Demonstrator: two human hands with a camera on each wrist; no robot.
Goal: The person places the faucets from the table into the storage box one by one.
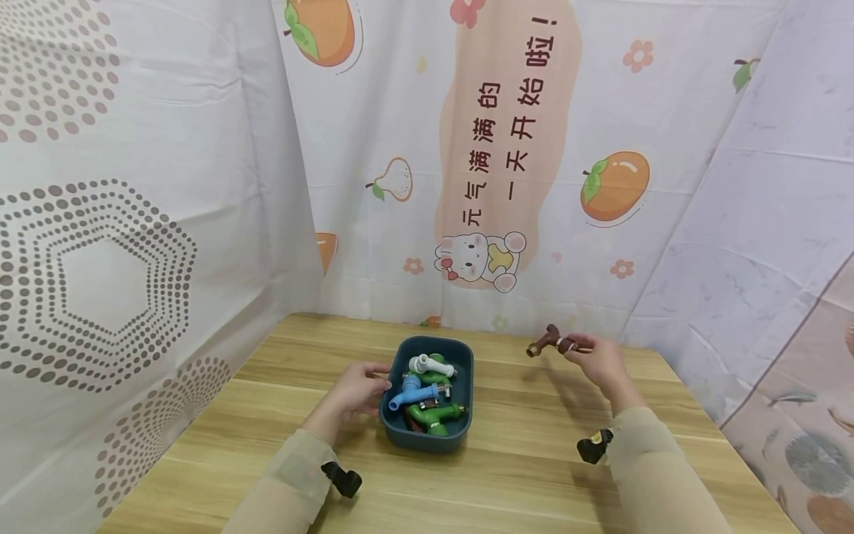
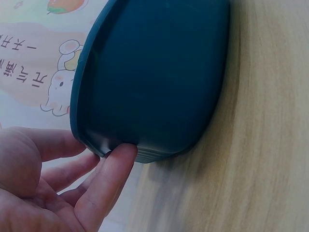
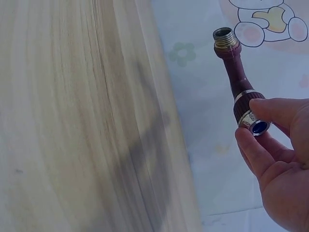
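My right hand [image 1: 601,365] pinches a dark maroon tap [image 1: 548,339] by one end, above the table at the right. In the right wrist view, the tap's [image 3: 235,72] brass threaded end points up and away from the fingers. My left hand [image 1: 356,387] holds the left side of a dark teal plastic bin [image 1: 427,443]; in the left wrist view its fingers [image 2: 113,171] touch the bin's outer wall [image 2: 159,77] near the rim. Inside the bin lie a white tap [image 1: 430,364], a blue tap [image 1: 415,394], green taps [image 1: 435,417] and something maroon, partly hidden.
The bin stands on a wood-grain table [image 1: 520,475], left of its middle. Printed cloth curtains [image 1: 394,111] hang behind the table and along both sides. Dark wrist cameras [image 1: 342,479] are strapped to both sleeves.
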